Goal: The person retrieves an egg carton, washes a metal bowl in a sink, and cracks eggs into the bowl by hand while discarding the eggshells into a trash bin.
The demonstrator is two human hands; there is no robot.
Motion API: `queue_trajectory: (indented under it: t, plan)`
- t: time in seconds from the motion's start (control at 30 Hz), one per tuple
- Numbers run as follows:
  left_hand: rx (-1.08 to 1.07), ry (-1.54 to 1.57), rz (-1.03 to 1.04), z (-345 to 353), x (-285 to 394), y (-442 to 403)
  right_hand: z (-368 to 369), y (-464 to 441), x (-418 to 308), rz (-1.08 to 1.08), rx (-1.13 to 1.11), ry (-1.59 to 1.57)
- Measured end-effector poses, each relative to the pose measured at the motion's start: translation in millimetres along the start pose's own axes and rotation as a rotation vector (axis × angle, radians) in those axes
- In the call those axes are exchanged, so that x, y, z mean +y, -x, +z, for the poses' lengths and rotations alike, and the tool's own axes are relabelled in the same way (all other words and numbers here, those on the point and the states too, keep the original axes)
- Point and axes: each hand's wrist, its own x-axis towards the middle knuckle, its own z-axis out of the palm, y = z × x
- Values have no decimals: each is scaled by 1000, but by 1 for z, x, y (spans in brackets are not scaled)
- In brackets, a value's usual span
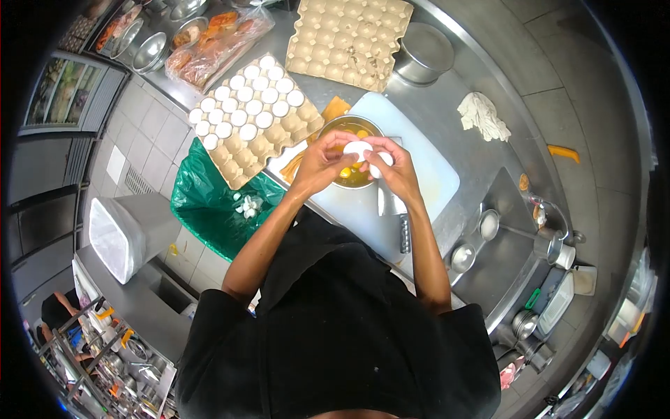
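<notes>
Above a metal bowl (377,128) of cracked eggs with whole yolks, my hands come together. My left hand (321,166) has its fingers closed on a white egg (357,149), which the right fingertips also touch. A second white egg (381,165) sits in my right hand (400,172), under its curled fingers. Whether either shell is cracked, I cannot tell. The bowl stands on a white cutting board (429,171). Beside my right wrist lies a wide-bladed knife (392,201) with a black handle. Left of the bowl is a cardboard egg tray (283,140), partly filled with white eggs.
An egg-free cardboard tray (342,35) and a round metal pot (426,52) stand at the back. A green bin bag (199,202) holding eggshells (248,207) hangs at the counter's left edge. A white cloth (484,116) lies right, near a sink (488,279).
</notes>
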Motion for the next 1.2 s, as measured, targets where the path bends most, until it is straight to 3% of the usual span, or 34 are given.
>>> queue_trajectory:
  t: [0.53,1.07,1.2]
  plan:
    - [58,-59,108,0,20,8,20,1,-29,-25,49,34]
    - [60,54,59,0,11,1,5,-2,-15,-5,75,39]
    - [-101,-58,73,-14,2,-8,-6,-2,-16,28,-1,133]
